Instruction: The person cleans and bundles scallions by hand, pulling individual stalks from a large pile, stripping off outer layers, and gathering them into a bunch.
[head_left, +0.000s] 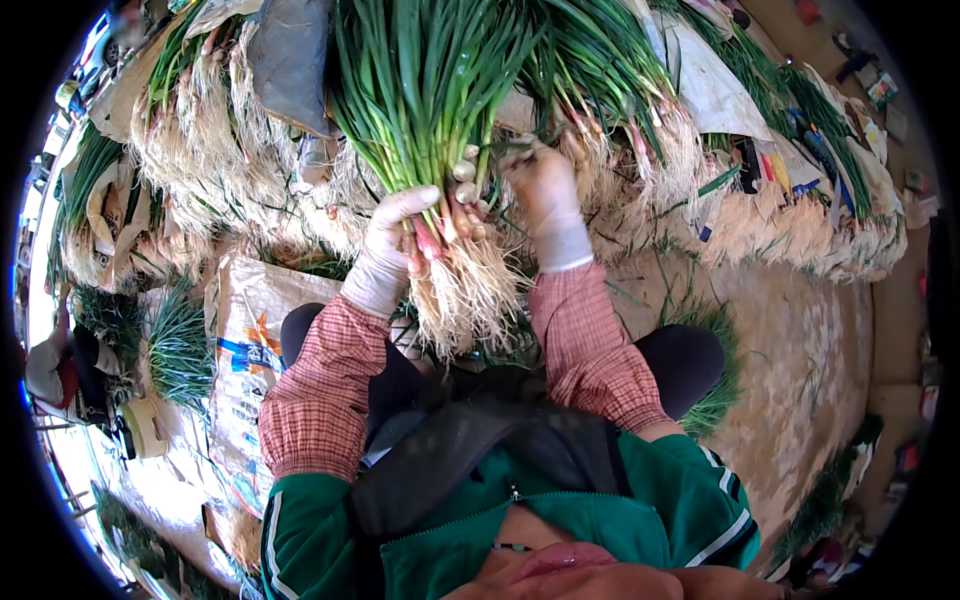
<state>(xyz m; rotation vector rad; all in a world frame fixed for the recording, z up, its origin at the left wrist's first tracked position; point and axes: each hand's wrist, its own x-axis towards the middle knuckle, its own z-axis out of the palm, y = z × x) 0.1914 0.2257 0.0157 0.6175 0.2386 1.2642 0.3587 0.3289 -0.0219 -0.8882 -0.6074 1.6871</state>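
A bunch of green garlic (440, 120) stands upright before me, its long green leaves up and its reddish stem bases and pale stringy roots hanging down. My left hand (385, 245), in a whitish glove, is closed around its lower stems. The thumb lies across the front, and the gloved fingertips show at the bunch's right side. Just right of the bunch is my right hand (548, 195), also gloved, its fingers curled together. They pinch what looks like a thin green leaf strip beside the stems; the fingertips are partly hidden.
More rooted bundles (650, 130) lie in a row along the far side, partly under pale sheets (715, 75). A printed sack (245, 350) lies at left, near loose greens (180, 345). Cut greens (710, 370) lie by my right knee. Another person (65, 365) is at far left.
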